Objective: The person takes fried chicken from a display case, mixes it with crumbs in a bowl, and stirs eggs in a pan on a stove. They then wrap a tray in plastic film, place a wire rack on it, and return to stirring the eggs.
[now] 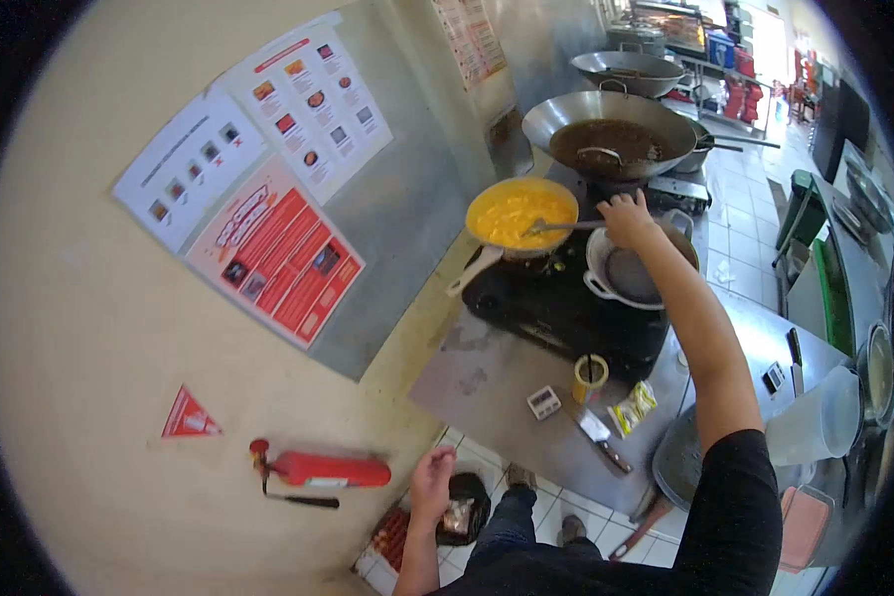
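Observation:
My right hand [626, 221] is closed around the handle of a grey spatula [574, 225]. The spatula's head rests in a yellow, lumpy, egg-like mixture [515, 211] inside a frying pan [477, 236] with a pale handle. This pan sits on the black stove [536, 308], by the wall. Below my right wrist is a light-coloured pot [596, 263] with side handles, partly hidden by my forearm. My left hand [431, 484] hangs low over the floor beside the counter, its fingers loosely curled and no object visible in them.
Behind the stove stand a large wok [685, 134] of dark liquid and another wok [581, 65]. A timer [543, 401], a yellow can [590, 377], a knife [606, 440] and a yellow packet [633, 407] lie on the counter. A fire extinguisher [333, 469] hangs at left.

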Motion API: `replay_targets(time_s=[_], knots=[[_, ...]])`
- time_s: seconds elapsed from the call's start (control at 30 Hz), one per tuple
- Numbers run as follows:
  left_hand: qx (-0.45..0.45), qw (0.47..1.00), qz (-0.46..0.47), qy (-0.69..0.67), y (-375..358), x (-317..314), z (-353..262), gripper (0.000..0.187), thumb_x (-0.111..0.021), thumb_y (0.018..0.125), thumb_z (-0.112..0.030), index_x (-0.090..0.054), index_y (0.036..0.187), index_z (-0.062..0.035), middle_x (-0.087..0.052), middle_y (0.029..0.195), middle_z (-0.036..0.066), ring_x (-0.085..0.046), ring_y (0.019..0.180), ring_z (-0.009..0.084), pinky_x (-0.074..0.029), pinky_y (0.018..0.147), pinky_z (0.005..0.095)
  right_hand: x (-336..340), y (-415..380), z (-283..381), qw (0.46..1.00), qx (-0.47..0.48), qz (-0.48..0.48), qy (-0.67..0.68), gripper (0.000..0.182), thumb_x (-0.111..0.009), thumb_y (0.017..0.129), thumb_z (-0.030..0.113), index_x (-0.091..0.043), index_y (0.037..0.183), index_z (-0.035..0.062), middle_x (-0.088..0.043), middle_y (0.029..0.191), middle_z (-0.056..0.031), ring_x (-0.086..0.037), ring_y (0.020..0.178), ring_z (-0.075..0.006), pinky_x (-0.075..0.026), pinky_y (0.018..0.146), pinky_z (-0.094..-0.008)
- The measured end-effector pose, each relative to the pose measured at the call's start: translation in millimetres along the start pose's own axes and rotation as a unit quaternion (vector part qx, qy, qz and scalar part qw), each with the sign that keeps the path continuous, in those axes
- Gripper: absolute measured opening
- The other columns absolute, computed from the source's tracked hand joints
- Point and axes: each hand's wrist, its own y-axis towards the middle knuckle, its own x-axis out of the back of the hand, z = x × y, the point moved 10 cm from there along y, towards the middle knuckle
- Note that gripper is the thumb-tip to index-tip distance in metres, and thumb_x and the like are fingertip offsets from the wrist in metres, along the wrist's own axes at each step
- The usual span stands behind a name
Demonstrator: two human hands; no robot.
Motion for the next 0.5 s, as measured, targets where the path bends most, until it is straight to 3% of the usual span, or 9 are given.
replay_targets(time_s=[0.07, 0.13, 0.17, 0.23, 0.27, 0.33, 0.4, 0.43, 0.5], knots=[[-0.064, 0.997, 0.033, -0.009, 81, -12, -27, 0.022, -0.059, 0.095, -0.014, -0.060, 0.111, 0.0007, -0.064, 0.103, 0.007, -0.059, 0.097, 0.0134, -0.046, 0.088, 0.0271, -28, 23, -2, 0.997, -0.016, 0.070, -0.031, 0.048, -0.058, 0.086, 0.025, -0.049, 0.130, 0.0085, -0.058, 0.126, -0.0149, -0.049, 0.124, -0.0340, -0.024, 0.108, -0.0621], [-0.089, 0.994, 0.044, -0.043, 155, -23, -36, 0.024, -0.059, 0.095, -0.014, -0.058, 0.115, -0.0012, -0.062, 0.105, 0.005, -0.057, 0.098, 0.0131, -0.044, 0.090, 0.0277, -48, 39, 4, 0.985, 0.008, 0.171, -0.003, 0.043, -0.053, 0.090, 0.022, -0.047, 0.130, 0.0096, -0.063, 0.116, -0.0174, -0.060, 0.108, -0.0354, -0.038, 0.100, -0.0581], [-0.102, 0.990, 0.043, -0.083, 189, -30, -46, 0.025, -0.059, 0.095, -0.013, -0.057, 0.118, -0.0031, -0.060, 0.108, 0.005, -0.055, 0.100, 0.0132, -0.043, 0.092, 0.0285, -50, 43, 8, 0.982, 0.012, 0.185, -0.024, 0.043, -0.053, 0.090, 0.022, -0.047, 0.130, 0.0096, -0.063, 0.116, -0.0174, -0.060, 0.108, -0.0354, -0.038, 0.100, -0.0581], [-0.125, 0.986, 0.018, -0.107, 248, -38, -67, 0.031, -0.060, 0.095, -0.018, -0.054, 0.121, -0.0025, -0.058, 0.114, 0.006, -0.053, 0.104, 0.0123, -0.043, 0.091, 0.0277, -34, 53, 22, 0.980, 0.021, 0.165, 0.105, 0.039, -0.058, 0.088, 0.021, -0.051, 0.126, 0.0119, -0.067, 0.099, -0.0178, -0.064, 0.095, -0.0364, -0.048, 0.088, -0.0493], [-0.104, 0.990, 0.039, -0.083, 277, -46, -62, 0.033, -0.058, 0.096, -0.022, -0.052, 0.123, -0.0041, -0.058, 0.114, 0.006, -0.053, 0.105, 0.0127, -0.042, 0.092, 0.0284, -24, 54, 27, 0.979, 0.017, 0.177, 0.096, 0.039, -0.058, 0.088, 0.021, -0.051, 0.126, 0.0119, -0.067, 0.099, -0.0178, -0.064, 0.095, -0.0364, -0.048, 0.088, -0.0493], [-0.078, 0.992, 0.070, -0.071, 319, -64, -65, 0.035, -0.057, 0.097, -0.025, -0.051, 0.125, -0.0057, -0.058, 0.115, 0.006, -0.052, 0.106, 0.0131, -0.041, 0.094, 0.0291, 35, 58, 50, 0.988, 0.087, 0.092, 0.090, 0.031, -0.058, 0.089, 0.021, -0.059, 0.119, 0.0131, -0.068, 0.093, -0.0173, -0.065, 0.088, -0.0352, -0.051, 0.075, -0.0448], [0.145, 0.962, 0.202, -0.113, 331, -101, -47, 0.036, -0.054, 0.098, -0.031, -0.049, 0.126, -0.0086, -0.059, 0.112, 0.006, -0.056, 0.102, 0.0155, -0.044, 0.092, 0.0329, 81, 59, 55, 0.990, 0.072, 0.079, 0.093, 0.027, -0.058, 0.089, 0.021, -0.063, 0.114, 0.0128, -0.069, 0.090, -0.0158, -0.066, 0.085, -0.0338, -0.051, 0.074, -0.0448], [0.195, 0.904, 0.299, -0.236, 324, -125, -53, 0.036, -0.051, 0.099, -0.035, -0.048, 0.126, -0.0116, -0.060, 0.105, 0.006, -0.059, 0.092, 0.0156, -0.049, 0.082, 0.0336, 104, 57, 55, 0.991, 0.059, 0.056, 0.108, 0.024, -0.059, 0.089, 0.022, -0.067, 0.109, 0.0126, -0.069, 0.088, -0.0142, -0.067, 0.082, -0.0323, -0.051, 0.073, -0.0448], [0.241, 0.870, 0.353, -0.245, 325, -143, -45, 0.034, -0.051, 0.099, -0.034, -0.049, 0.124, -0.0110, -0.060, 0.101, 0.004, -0.060, 0.086, 0.0145, -0.050, 0.075, 0.0319, 135, 48, 57, 0.992, 0.044, 0.076, 0.093, 0.023, -0.059, 0.088, 0.022, -0.069, 0.107, 0.0123, -0.069, 0.085, -0.0147, -0.066, 0.080, -0.0326, -0.051, 0.072, -0.0445]])
